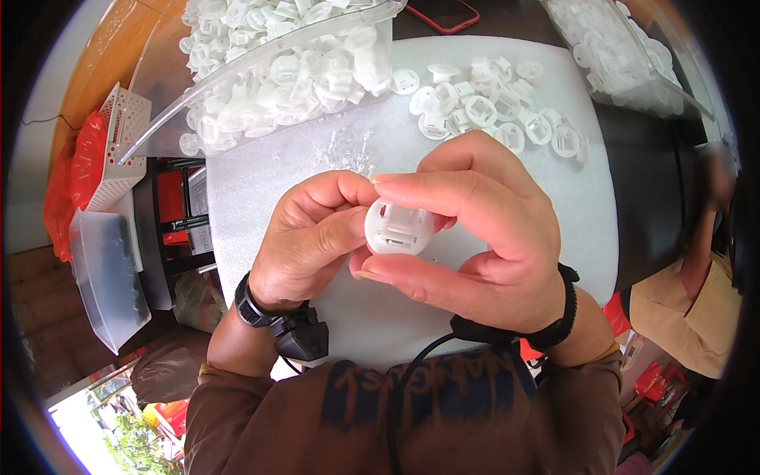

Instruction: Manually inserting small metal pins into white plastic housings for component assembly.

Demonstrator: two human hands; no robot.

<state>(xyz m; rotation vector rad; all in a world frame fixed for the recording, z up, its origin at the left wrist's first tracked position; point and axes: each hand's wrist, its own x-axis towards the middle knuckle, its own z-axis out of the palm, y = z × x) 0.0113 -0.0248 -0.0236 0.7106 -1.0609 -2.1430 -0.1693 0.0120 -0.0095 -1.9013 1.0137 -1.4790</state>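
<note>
Between my two hands, over the middle of the white foam sheet (253, 190), is a round white plastic part (398, 227) with rectangular slots and a raised centre. My left hand (317, 237) pinches its left edge between thumb and fingers. Curved around its other side, my right hand (491, 229) has a finger at the upper rim and the thumb at the lower rim. Just beyond my hands lie small clear plastic pieces (348, 149), too small to make out singly. Farther right, a loose pile of similar white parts (483, 103) rests on the foam.
A clear bin (261, 111) heaped with white parts stands at the far left, another clear bin (645, 99) at the far right. A red-edged phone-like object (443, 16) lies at the back. Left are a white perforated basket (119, 150) and red bag (79, 174). Another person (697, 293) sits right.
</note>
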